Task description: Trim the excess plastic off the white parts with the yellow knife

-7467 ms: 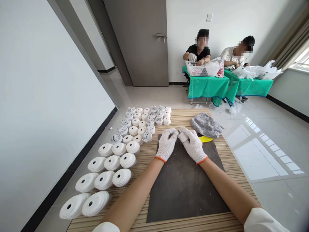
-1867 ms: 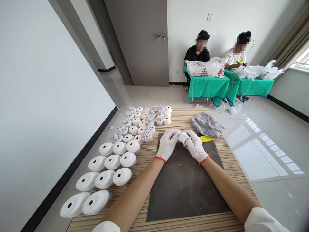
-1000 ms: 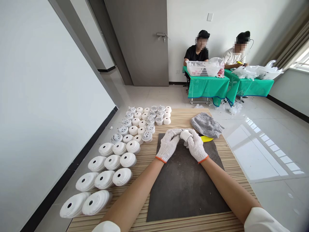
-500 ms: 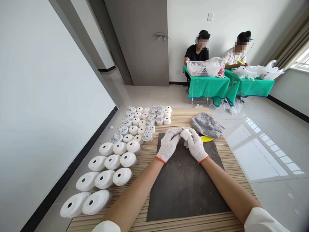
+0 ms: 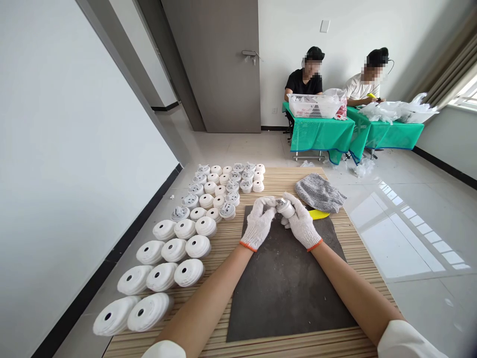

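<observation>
I wear white knit gloves with orange cuffs. Between my left hand (image 5: 259,223) and my right hand (image 5: 301,223) is a small white cylindrical part (image 5: 285,208), its grey metallic end showing. Both hands grip it above the far edge of a dark rubber mat (image 5: 286,293). A yellow plastic scraper (image 5: 318,214) lies just beyond my right hand, and a grey knitted cloth (image 5: 319,193) lies beyond that.
Rows of white domed housings (image 5: 161,277) and smaller round white parts (image 5: 210,187) stand left of the mat on a striped wooden board (image 5: 223,263). Beyond, two people sit at green-covered tables (image 5: 320,134) with a white basket (image 5: 313,106).
The small part has turned, and its grey metallic end now shows. My hands have parted slightly, with my right hand shifted up and around the part.
</observation>
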`<state>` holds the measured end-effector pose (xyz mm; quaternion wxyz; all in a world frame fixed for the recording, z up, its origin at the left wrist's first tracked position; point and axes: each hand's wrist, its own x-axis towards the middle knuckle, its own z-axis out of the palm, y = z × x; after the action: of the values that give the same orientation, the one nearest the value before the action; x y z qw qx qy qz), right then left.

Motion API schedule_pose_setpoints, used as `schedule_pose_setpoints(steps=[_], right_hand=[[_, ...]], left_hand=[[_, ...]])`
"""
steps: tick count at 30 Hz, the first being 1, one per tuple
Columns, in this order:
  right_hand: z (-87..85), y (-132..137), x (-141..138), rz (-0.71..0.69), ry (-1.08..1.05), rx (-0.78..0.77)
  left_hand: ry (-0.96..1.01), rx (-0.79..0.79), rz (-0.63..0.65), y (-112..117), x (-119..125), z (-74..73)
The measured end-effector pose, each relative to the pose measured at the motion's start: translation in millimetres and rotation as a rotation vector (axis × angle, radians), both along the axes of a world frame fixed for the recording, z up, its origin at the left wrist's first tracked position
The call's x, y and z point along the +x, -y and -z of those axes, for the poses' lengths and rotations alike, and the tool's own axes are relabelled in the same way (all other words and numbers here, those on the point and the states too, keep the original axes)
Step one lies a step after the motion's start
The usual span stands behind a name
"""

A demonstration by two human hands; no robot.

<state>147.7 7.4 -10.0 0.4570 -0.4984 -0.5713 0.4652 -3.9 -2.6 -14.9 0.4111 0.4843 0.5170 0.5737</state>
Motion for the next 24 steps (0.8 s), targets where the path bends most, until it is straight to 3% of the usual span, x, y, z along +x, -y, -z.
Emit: schedule_pose_setpoints(steps=[5,10,16,24], right_hand=[[-4.5,-9.0,5.1,-0.028,-0.342,-0.108],[-4.9,-15.6,14.5,-0.172,-0.562,-0.253],[-6.5,-11.6,18.9,-0.315,-0.571,-0.244],[-8.7,-11.1,16.2,-0.233,-0.430,-0.238]], left_hand=[[-0.002,-0.086,-0.058,1.0,-3.2,-4.1],[0.059,-0.115,-0.022,1.4,-1.4,-9.4],[0.080,-0.126,0.012,1.5,-0.4,-10.4],[0.017,-0.074,0.020,-1.4,2.4,-0.5]])
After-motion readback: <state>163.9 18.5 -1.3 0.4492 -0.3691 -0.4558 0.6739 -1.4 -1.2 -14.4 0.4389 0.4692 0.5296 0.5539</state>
